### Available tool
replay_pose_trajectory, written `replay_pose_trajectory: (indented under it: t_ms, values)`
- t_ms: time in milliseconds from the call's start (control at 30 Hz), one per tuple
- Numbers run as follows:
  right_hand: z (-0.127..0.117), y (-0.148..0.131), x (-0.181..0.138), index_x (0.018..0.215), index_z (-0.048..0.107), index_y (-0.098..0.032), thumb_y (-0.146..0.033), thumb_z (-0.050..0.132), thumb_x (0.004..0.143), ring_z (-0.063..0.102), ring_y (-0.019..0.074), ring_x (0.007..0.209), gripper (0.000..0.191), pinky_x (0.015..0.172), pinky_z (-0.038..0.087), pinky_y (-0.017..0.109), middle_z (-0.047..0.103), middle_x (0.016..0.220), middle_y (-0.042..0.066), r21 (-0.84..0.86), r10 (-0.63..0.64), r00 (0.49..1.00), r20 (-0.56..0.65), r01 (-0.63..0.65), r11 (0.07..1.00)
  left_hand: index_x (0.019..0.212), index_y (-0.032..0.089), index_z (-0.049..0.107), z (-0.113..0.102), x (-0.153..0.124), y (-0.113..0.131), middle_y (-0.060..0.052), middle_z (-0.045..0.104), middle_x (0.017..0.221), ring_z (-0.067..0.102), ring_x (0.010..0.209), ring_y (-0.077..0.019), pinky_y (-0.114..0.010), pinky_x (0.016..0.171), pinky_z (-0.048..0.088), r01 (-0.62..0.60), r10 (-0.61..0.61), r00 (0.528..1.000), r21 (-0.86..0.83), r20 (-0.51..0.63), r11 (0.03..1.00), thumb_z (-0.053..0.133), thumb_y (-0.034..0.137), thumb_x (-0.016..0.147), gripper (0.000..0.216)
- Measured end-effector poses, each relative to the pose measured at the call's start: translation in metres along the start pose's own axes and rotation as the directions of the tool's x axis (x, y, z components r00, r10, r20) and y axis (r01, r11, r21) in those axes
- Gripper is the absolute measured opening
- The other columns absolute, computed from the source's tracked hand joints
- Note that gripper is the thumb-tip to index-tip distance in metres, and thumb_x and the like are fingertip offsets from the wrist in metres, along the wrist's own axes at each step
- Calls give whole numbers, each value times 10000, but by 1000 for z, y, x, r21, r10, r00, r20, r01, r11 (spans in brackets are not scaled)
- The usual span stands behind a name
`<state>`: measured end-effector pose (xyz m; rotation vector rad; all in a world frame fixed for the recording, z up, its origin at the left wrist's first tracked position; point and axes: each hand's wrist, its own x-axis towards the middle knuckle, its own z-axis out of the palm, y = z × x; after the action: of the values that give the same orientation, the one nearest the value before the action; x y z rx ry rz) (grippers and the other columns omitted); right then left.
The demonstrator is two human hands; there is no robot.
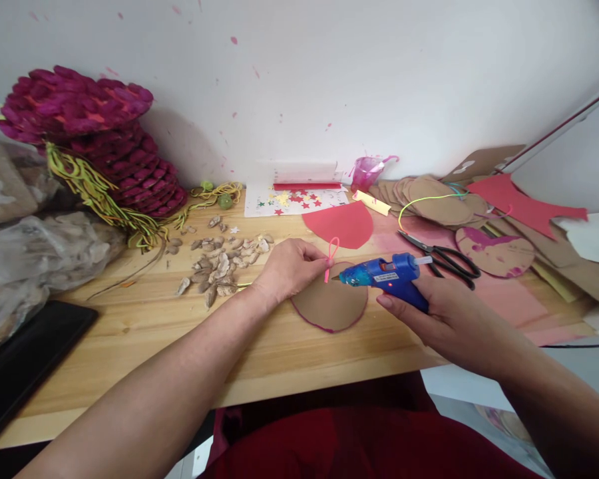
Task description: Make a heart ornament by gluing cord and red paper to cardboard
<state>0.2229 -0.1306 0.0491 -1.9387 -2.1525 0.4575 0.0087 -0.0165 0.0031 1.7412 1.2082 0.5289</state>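
Observation:
A brown cardboard disc point(329, 307) with a pink edge lies on the wooden table point(144, 319). My left hand point(287, 267) pinches a small pink ribbon loop point(331, 256) against the disc's upper edge. My right hand point(439, 313) grips a blue hot glue gun point(387, 276), its nozzle pointing left at the base of the loop. The gun's tip sits just above the disc.
Black scissors point(446, 259) lie right of the glue gun. A red paper semicircle point(344, 225) sits behind the disc. Several dry seed shells point(219, 263) are scattered to the left. Magenta scale-covered shapes point(104, 133) stand at far left. Cardboard discs and red paper point(524, 206) pile at right.

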Motion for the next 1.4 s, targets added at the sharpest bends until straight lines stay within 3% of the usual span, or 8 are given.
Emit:
replay_pose_trajectory:
  t_ms: [767,1400]
  values:
    - [12,6,3,718,517,-214,-569,457,959,518,178,589,433,532,342,300,594,652,19,121,-11,999,44,6,993,775,213,799,6,6,-9,-3,743,760,607,644,-141,-250,553,377,-40,47,997,95,-66,995,663,368,782,206]
    - [11,10,8,627,440,-220,-543,498,951,460,142,518,462,481,315,278,504,564,-20,150,-16,1000,-10,18,989,779,237,795,7,8,-12,-10,756,812,626,675,-153,-257,580,419,-35,53,993,165,-104,986,672,349,772,167]
